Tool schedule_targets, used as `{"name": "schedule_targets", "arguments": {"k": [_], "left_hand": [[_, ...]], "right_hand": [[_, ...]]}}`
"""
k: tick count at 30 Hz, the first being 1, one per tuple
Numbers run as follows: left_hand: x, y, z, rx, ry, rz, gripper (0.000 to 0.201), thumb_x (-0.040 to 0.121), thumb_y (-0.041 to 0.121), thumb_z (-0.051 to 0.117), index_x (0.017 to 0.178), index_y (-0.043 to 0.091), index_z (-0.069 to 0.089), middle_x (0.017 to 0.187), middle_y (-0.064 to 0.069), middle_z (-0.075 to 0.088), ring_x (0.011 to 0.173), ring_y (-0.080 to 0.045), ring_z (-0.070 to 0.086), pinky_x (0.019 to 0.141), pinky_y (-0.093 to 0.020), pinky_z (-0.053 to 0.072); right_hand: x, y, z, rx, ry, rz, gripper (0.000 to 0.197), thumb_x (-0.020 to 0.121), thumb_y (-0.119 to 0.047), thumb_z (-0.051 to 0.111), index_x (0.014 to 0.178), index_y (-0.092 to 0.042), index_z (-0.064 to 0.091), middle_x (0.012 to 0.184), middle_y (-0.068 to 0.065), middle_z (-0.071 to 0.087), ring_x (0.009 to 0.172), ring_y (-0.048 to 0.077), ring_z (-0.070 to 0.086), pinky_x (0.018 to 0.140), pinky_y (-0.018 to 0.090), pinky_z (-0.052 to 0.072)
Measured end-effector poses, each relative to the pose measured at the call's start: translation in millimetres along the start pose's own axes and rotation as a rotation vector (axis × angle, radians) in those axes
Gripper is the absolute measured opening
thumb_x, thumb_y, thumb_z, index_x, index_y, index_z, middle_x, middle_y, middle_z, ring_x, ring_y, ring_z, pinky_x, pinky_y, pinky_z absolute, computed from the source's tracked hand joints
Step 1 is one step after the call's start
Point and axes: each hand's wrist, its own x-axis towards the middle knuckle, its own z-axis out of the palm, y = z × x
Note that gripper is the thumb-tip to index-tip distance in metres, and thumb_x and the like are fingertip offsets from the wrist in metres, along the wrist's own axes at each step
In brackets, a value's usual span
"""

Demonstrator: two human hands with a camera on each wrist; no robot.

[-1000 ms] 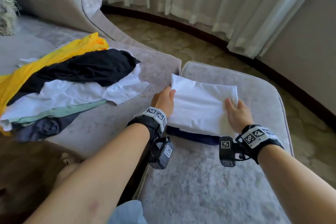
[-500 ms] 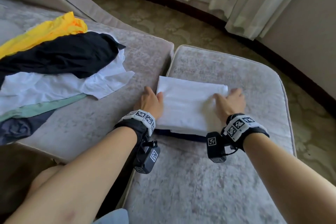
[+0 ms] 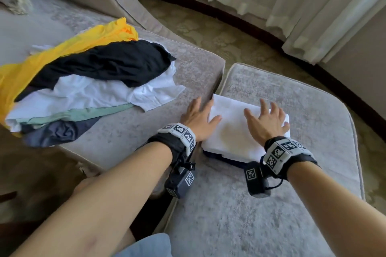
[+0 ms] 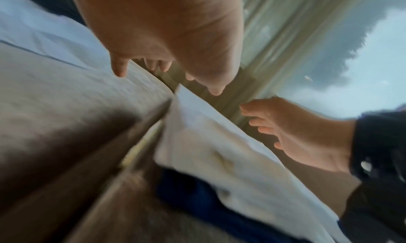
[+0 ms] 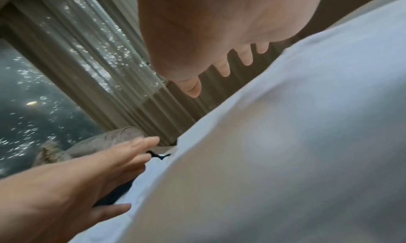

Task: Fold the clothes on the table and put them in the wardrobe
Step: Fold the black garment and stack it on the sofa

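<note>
**Pressing a folded shirt flat on the footstool**

At far left, the unfolded pile [image 3: 83, 81] of yellow, black, white, green and grey clothes lies loose on the sofa seat [image 3: 198, 62], apparently kept apart from the finished stack. Next, the left hand [image 3: 198, 119] lies flat with fingers spread along the left edge of the folded white shirt [image 3: 231, 129], thumb on top, probably squaring that edge. The shirt is a neat rectangle on the grey footstool [image 3: 292, 94], just beside the sofa, resting on a dark blue garment [image 3: 227, 159] whose edge shows beneath. A faint yellowish patch marks its top face. At right, the right hand [image 3: 266, 122] presses palm down on the shirt, fingers splayed, gripping nothing; this seems meant to flatten the fold. No wardrobe is in view.
</note>
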Motion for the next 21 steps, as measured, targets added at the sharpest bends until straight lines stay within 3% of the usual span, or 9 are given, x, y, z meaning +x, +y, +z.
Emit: {"name": "schedule_targets", "arguments": {"k": [5, 9, 13, 16, 18, 19, 21], "left_hand": [[-6, -99, -81, -0.003, 0.254, -0.178, 0.059, 0.098, 0.05, 0.037, 0.15, 0.025, 0.025, 0.16, -0.007, 0.012, 0.147, -0.025, 0.011, 0.116, -0.043, 0.022], [-16, -180, -139, 0.05, 0.338, -0.311, 0.054, 0.099, 0.044, 0.039, 0.149, 0.024, 0.03, 0.159, -0.006, 0.014, 0.145, -0.027, 0.013, 0.113, -0.045, 0.027], [-15, -228, -178, 0.084, 0.37, -0.34, 0.05, 0.1, 0.044, 0.04, 0.147, 0.03, 0.034, 0.161, 0.0, 0.01, 0.147, -0.024, 0.008, 0.115, -0.046, 0.026], [-10, -247, -189, 0.07, 0.359, -0.343, 0.049, 0.099, 0.044, 0.042, 0.146, 0.031, 0.035, 0.162, 0.001, 0.009, 0.148, -0.023, 0.006, 0.115, -0.046, 0.025], [-6, -255, -190, 0.054, 0.361, -0.332, 0.052, 0.098, 0.043, 0.047, 0.147, 0.03, 0.034, 0.161, -0.001, 0.011, 0.147, -0.024, 0.008, 0.115, -0.046, 0.026], [-6, -257, -188, 0.058, 0.374, -0.316, 0.056, 0.096, 0.042, 0.05, 0.147, 0.029, 0.033, 0.161, -0.001, 0.012, 0.147, -0.024, 0.01, 0.114, -0.046, 0.026], [-7, -256, -187, 0.065, 0.408, -0.279, 0.071, 0.089, 0.044, 0.061, 0.15, 0.029, 0.027, 0.161, -0.003, 0.012, 0.147, -0.025, 0.011, 0.113, -0.046, 0.027]], "right_hand": [[16, -117, 33, 0.038, 0.036, -0.205, 0.061, 0.095, -0.054, 0.044, 0.149, -0.029, 0.035, 0.159, 0.007, 0.023, 0.147, 0.028, 0.017, 0.117, 0.049, 0.017], [19, -219, 92, 0.182, -0.136, -0.333, 0.058, 0.095, -0.044, 0.05, 0.15, -0.028, 0.036, 0.155, 0.011, 0.027, 0.141, 0.032, 0.026, 0.115, 0.044, 0.025], [31, -293, 133, 0.649, -0.345, -0.223, 0.066, 0.093, -0.037, 0.06, 0.152, -0.035, 0.03, 0.149, 0.008, 0.038, 0.129, 0.028, 0.048, 0.102, 0.031, 0.038], [48, -317, 147, 0.81, -0.353, -0.076, 0.058, 0.095, -0.028, 0.06, 0.149, -0.023, 0.042, 0.147, 0.006, 0.047, 0.129, 0.022, 0.051, 0.099, 0.023, 0.039], [49, -325, 149, 0.816, -0.28, -0.04, 0.042, 0.097, -0.019, 0.057, 0.138, -0.015, 0.056, 0.129, 0.005, 0.063, 0.115, 0.02, 0.061, 0.09, 0.017, 0.043], [46, -329, 149, 0.838, -0.238, -0.043, 0.035, 0.096, -0.015, 0.055, 0.13, -0.015, 0.064, 0.109, 0.003, 0.07, 0.096, 0.016, 0.066, 0.078, 0.014, 0.046], [32, -343, 141, 0.91, -0.195, -0.052, 0.032, 0.091, -0.006, 0.053, 0.113, -0.017, 0.073, 0.077, -0.004, 0.065, 0.062, 0.01, 0.057, 0.056, 0.013, 0.044]]}}
